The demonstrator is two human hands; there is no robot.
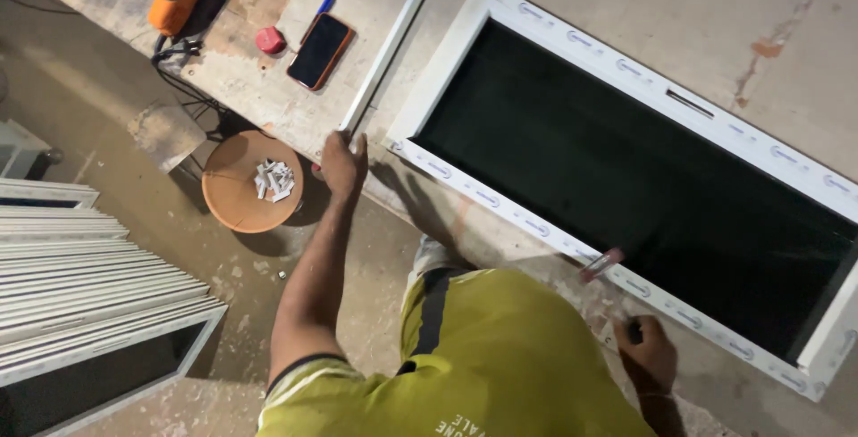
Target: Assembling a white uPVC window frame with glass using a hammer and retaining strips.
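Left hand [343, 162] grips thin white strip [393, 42] end.

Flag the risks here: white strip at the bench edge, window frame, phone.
1. The left hand grips only the end of the long white strip; it could swing into the phone.
2. The window frame has a corner at the bench edge; a nudge might tip it.
3. The right hand holds a small tool against the frame; a slip could scratch it.

Smartphone [320, 50] on workbench, upper left: dark blank screen facing up, orange-red case round the edge, rectangular w/ rounded corners, lying tilted. Just beside it a small red round cap [270, 40]. White window frame [626, 71] carries protective film w/ repeated small blue oval marks along its rails.
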